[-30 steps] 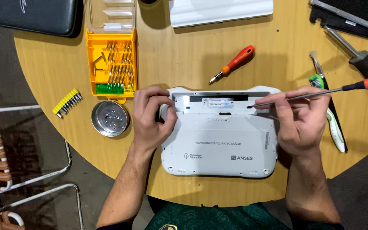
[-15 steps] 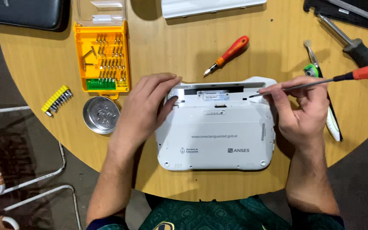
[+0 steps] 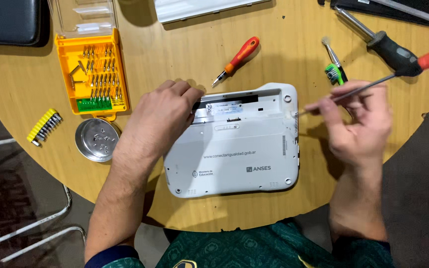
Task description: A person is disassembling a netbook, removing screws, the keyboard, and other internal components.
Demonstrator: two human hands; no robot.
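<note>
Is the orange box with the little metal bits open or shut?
Open. The orange bit case has its clear lid flipped back flat on the table, and rows of bits show uncovered.

The left hand (image 3: 162, 119) is lying palm down, fingers curled forward, forearm stretching back toward the body; the right hand (image 3: 358, 124) is hovering slightly blurred, fingers pinching closed, wrist bending inward.
</note>
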